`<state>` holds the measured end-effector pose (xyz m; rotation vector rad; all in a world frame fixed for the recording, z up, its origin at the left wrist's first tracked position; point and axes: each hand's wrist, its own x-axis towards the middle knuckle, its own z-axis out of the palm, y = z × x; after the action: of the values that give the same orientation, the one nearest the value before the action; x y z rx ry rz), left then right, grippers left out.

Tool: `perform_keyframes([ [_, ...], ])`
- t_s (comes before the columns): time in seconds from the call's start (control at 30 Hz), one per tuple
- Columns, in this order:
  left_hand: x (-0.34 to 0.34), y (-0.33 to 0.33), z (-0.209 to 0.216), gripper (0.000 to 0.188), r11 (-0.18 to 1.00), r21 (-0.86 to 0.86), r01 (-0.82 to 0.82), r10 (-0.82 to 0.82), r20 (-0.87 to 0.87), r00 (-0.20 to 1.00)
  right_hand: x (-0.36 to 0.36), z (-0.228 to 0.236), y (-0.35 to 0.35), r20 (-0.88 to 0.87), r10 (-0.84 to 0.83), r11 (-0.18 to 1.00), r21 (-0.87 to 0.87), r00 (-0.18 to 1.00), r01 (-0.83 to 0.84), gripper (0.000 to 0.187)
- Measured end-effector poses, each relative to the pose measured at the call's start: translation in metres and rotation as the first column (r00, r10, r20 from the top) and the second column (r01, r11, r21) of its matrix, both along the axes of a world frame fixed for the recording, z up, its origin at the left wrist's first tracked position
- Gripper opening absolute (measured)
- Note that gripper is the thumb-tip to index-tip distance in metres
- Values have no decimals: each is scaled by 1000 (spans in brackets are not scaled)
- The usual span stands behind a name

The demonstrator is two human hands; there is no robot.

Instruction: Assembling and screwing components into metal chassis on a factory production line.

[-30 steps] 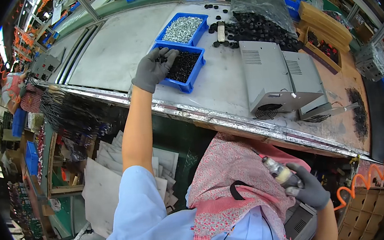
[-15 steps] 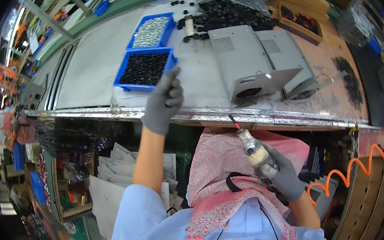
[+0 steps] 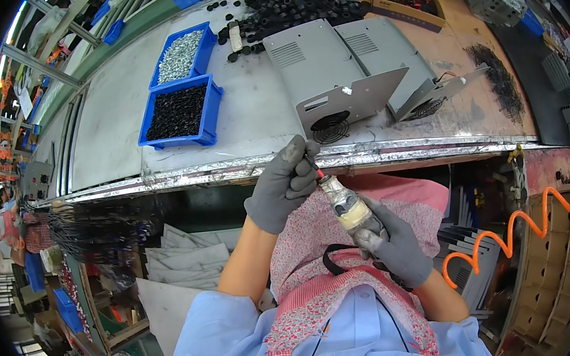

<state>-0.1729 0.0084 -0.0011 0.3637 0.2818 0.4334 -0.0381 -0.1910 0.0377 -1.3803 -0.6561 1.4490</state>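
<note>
My right hand (image 3: 391,247) in a grey glove grips a powered screwdriver (image 3: 344,203) held over my lap, its red-tipped bit pointing up toward the bench edge. The gloved fingers of my left hand (image 3: 282,185) pinch at the bit's tip; whether a small part sits between them is hidden. Straight ahead on the bench lies a grey metal housing with a round fan grille (image 3: 331,91), and a second such housing (image 3: 401,70) lies beside it on the right.
A blue bin of small black parts (image 3: 179,112) and a blue bin of silvery screws (image 3: 180,54) stand at the left. Loose black caps (image 3: 296,5) pile at the back. An orange coiled air hose (image 3: 510,232) hangs at right. The bench's metal edge (image 3: 196,176) runs across.
My left hand has come back from the blue bin of black parts down to the screwdriver's tip. My right hand has raised the screwdriver toward the middle.
</note>
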Motion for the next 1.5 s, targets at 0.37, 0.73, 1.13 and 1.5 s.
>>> perform_keyframes([
  [0.37, 4, -8, 7, 36, 901, 432, -32, 185, -317, 930, 2, -8, -7, 8, -21, 999, 39, 1000, 21, 61],
  [0.73, -7, -4, 7, 40, 916, 374, -148, 289, -356, 889, 19, 5, -8, 119, -222, 974, -10, 968, 225, 61],
  [1.13, 34, 0, -11, 35, 282, 794, 539, 794, -508, 333, 30, -3, -7, 155, -320, 944, -28, 935, 328, 61],
  [1.5, 25, -8, -16, 21, 283, 909, 304, 773, -404, 489, 27, -3, -5, 168, -273, 960, -16, 947, 280, 61],
])
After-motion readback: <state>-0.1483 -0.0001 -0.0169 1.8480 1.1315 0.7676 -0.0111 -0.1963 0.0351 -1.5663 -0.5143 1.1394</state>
